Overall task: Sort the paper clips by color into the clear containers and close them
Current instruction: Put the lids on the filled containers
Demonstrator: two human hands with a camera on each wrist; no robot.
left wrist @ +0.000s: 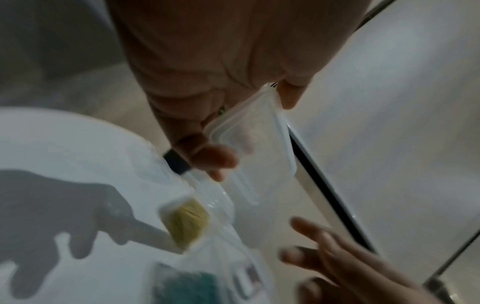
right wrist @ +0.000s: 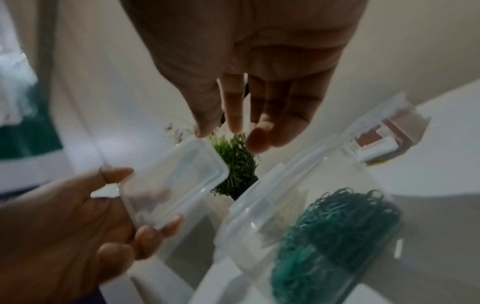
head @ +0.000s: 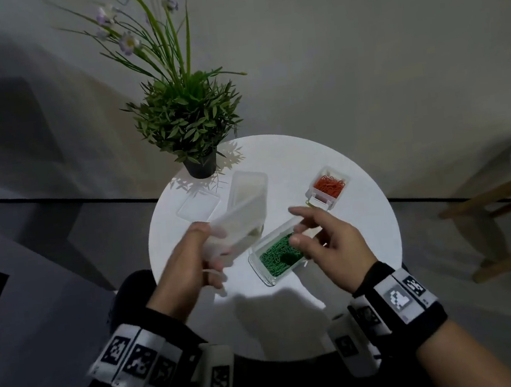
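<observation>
My left hand (head: 213, 242) grips a clear lid (head: 238, 224) by one end and holds it tilted above the round white table (head: 363, 228); the same lid (left wrist: 249, 148) (right wrist: 171, 185) shows in both wrist views. Under it stands a clear container of yellow clips (left wrist: 187, 222), partly covered in the head view (head: 248, 187). My right hand (head: 299, 226) hovers with relaxed, spread fingers (right wrist: 233, 119) over the uncovered container of green clips (head: 277, 256) (right wrist: 337, 236), holding nothing. A container of orange clips (head: 329, 185) (right wrist: 389, 133) stands at the back right.
Another clear lid (head: 198, 204) lies flat at the table's back left. A potted plant (head: 200, 164) stands at the far edge behind it. A second table and wooden legs (head: 503, 197) are off to the right.
</observation>
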